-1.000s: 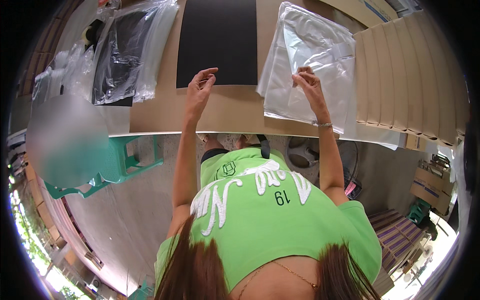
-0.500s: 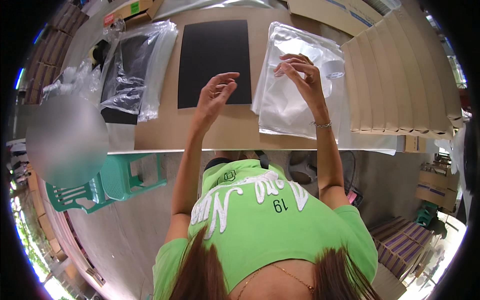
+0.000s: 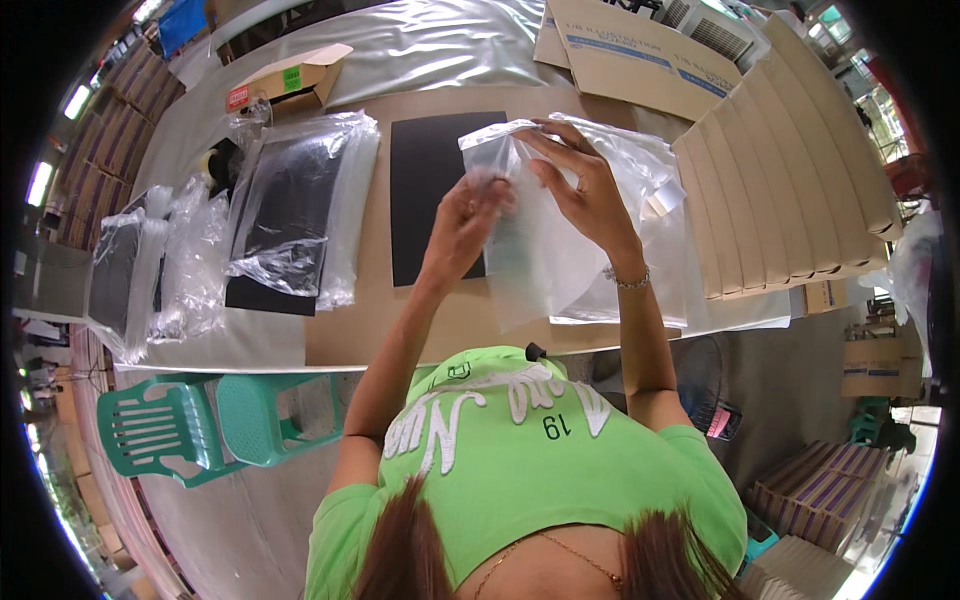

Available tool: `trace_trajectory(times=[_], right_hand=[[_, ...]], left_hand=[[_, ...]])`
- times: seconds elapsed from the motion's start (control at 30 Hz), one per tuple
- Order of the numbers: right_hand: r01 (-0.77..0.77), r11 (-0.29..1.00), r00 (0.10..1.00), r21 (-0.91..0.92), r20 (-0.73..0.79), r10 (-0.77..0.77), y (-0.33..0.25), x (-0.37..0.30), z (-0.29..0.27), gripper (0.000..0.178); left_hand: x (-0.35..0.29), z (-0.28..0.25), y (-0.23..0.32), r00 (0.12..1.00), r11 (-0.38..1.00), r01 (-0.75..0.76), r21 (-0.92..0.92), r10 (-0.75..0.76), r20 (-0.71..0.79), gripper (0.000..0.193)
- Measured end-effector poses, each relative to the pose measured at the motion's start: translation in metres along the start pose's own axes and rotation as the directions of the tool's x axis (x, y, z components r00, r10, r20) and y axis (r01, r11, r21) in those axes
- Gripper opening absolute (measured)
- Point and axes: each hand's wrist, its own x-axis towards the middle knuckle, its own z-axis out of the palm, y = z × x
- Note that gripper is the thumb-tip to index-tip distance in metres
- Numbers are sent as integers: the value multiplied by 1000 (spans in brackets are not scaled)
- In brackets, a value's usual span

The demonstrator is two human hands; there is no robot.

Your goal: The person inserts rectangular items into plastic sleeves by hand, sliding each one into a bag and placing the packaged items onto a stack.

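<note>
A clear plastic sleeve (image 3: 518, 270) is lifted off the stack of clear sleeves (image 3: 640, 290) and hangs partly over a black sheet (image 3: 425, 215) lying flat on brown board. My right hand (image 3: 588, 190) grips the sleeve near its far edge, fingers curled over it. Against the sleeve's left side is my left hand (image 3: 467, 225), its fingers smeared by motion, so I cannot tell whether they pinch the plastic. A roll of tape (image 3: 664, 197) rests on the sleeve stack, right of my right hand.
Clear-bagged black sheets (image 3: 290, 200) lie on the left, with crumpled plastic (image 3: 195, 270) beyond them. An opened carton (image 3: 295, 80) stands at the back left. Stacked tan boards (image 3: 785, 180) line the right side. A green chair (image 3: 160, 425) and stool (image 3: 265, 420) stand below the table's front edge.
My right hand has taken hold of a clear sleeve and raised it from the stack toward the left. My left hand has moved right to meet it. The view has shifted, showing more of the table's far side.
</note>
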Motion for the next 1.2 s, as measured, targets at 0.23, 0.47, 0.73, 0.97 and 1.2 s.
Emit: trace_trajectory(times=[0.23, 0.47, 0.73, 0.97, 1.2], right_hand=[[-116, 991, 991, -62, -67, 112, -18, 12, 20, 40], [-98, 980, 991, -171, -105, 81, -22, 13, 33, 44], [-137, 971, 987, -193, -115, 117, -25, 14, 39, 43], [-227, 907, 972, -354, -136, 190, -23, 12, 40, 40], [198, 900, 977, -388, 150, -150, -62, 30, 48, 43]], left_hand=[[5, -59, 31, 997, 985, 29, -170, -40, -66, 40], [0, -90, 29, 994, 999, 47, -11, -45, 98, 41], [12, -98, 20, 997, 998, 34, 46, -36, 62, 26], [14, -98, 26, 988, 990, 59, -128, -40, 148, 18], [9, -93, 48, 964, 959, 124, -254, -55, 261, 14]])
